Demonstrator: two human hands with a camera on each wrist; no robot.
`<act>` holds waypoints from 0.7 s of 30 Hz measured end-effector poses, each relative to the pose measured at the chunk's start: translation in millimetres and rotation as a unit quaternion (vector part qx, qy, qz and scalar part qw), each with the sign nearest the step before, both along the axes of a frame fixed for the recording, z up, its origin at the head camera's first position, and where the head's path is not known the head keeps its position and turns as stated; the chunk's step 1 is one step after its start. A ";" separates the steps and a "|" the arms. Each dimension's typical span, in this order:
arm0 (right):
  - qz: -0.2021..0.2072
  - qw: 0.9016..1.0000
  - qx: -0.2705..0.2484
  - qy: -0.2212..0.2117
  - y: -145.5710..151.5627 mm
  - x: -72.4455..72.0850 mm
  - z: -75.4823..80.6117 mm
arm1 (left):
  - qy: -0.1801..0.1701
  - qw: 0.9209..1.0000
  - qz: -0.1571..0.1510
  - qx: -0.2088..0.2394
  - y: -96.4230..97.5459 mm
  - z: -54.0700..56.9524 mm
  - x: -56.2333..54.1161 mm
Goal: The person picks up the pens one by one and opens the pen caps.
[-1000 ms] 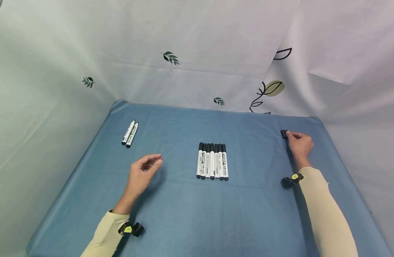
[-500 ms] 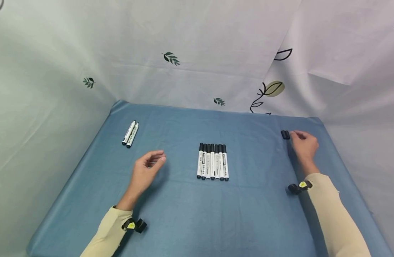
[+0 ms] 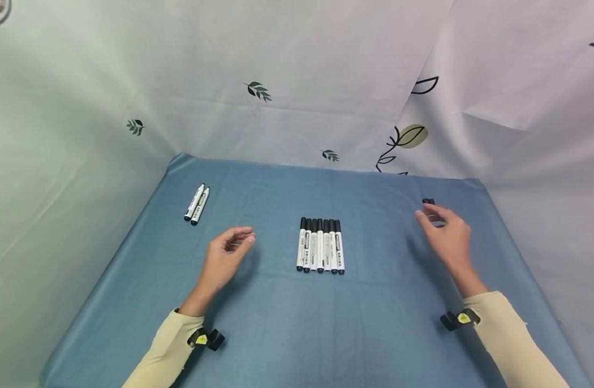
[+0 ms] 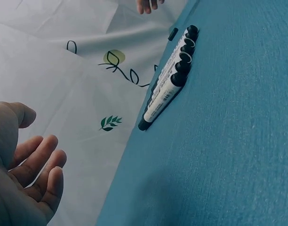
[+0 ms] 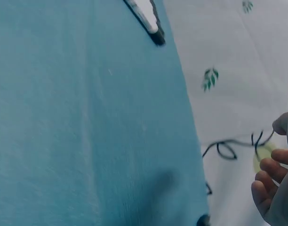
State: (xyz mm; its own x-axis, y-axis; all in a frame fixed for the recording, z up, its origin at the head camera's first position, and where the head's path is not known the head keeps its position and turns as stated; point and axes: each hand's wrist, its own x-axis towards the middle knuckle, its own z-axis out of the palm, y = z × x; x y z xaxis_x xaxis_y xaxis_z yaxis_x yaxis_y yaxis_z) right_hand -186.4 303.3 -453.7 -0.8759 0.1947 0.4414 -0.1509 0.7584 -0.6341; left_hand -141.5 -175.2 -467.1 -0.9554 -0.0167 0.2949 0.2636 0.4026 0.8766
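Right hand (image 3: 449, 237): raised above the cloth, fingers loosely bent, nothing held. Two black caps (image 3: 428, 201) lie side by side just beyond its fingers, partly hidden by them. Left hand (image 3: 223, 258): also raised, fingers relaxed (nothing in it either). Between the hands, seven capped markers (image 3: 320, 245) lie in a row on the blue cloth (image 3: 297, 328). Far left: two uncapped markers (image 3: 197, 206), side by side.

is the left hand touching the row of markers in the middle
Apart. The head view shows it: a clear stretch of blue cloth separates the left hand from the row of markers.
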 end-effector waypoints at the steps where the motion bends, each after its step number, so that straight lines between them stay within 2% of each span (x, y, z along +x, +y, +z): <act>1: 0.010 1.000 0.007 0.003 -2.6 4.0 0.6 | 0.000 1.000 -0.001 -0.002 0.2 -0.3 0.3; 11: 0.082 0.993 0.085 0.029 -26.2 35.6 5.0 | -0.024 1.000 -0.004 -0.011 8.7 -6.4 -0.8; 15: 0.103 0.989 0.096 0.035 -36.7 47.7 3.9 | -0.039 0.999 -0.015 -0.009 16.3 -8.6 -2.6; 21: 0.122 0.986 0.100 0.045 -52.5 61.8 -1.1 | -0.043 0.998 -0.037 -0.026 33.2 -12.8 -9.2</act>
